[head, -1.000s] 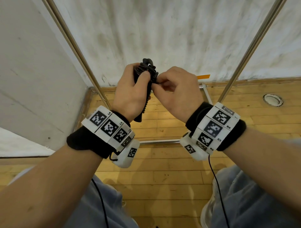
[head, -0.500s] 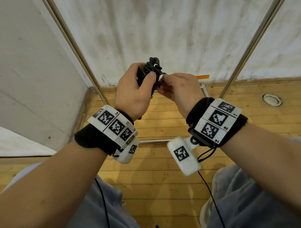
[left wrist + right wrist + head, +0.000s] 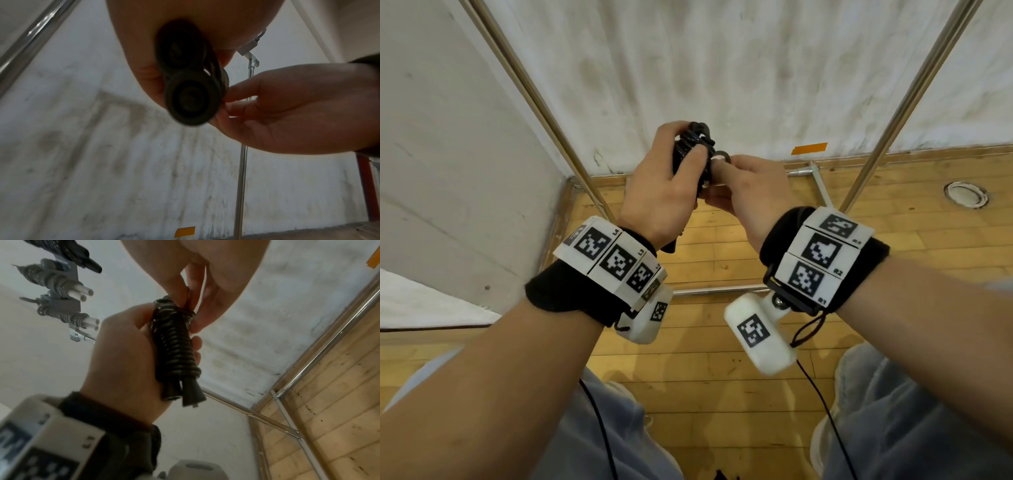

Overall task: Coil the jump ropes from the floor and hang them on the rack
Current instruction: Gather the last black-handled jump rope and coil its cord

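A black jump rope (image 3: 693,142) is wound into a tight bundle around its two handles (image 3: 183,392), which lie side by side. My left hand (image 3: 690,162) grips the bundle upright at chest height, thumb across the coils. My right hand (image 3: 726,171) pinches a small loop of rope (image 3: 720,156) at the bundle's upper end. The left wrist view looks straight at the round handle ends (image 3: 191,99). In the right wrist view the coils (image 3: 174,345) sit in the left palm (image 3: 123,361), and the right fingers (image 3: 191,293) nip the top.
Three other coiled ropes (image 3: 59,283) hang on a grey bracket of the rack, up and to the left. The rack's metal poles (image 3: 534,92) (image 3: 911,92) slant up on both sides, with its base bars on the wooden floor. A white wall stands close ahead. A floor drain (image 3: 965,194) lies at the right.
Both hands have lifted the bundle slightly. The right wrist has rolled over, and its fingers have drawn out a small loop at the top of the bundle.
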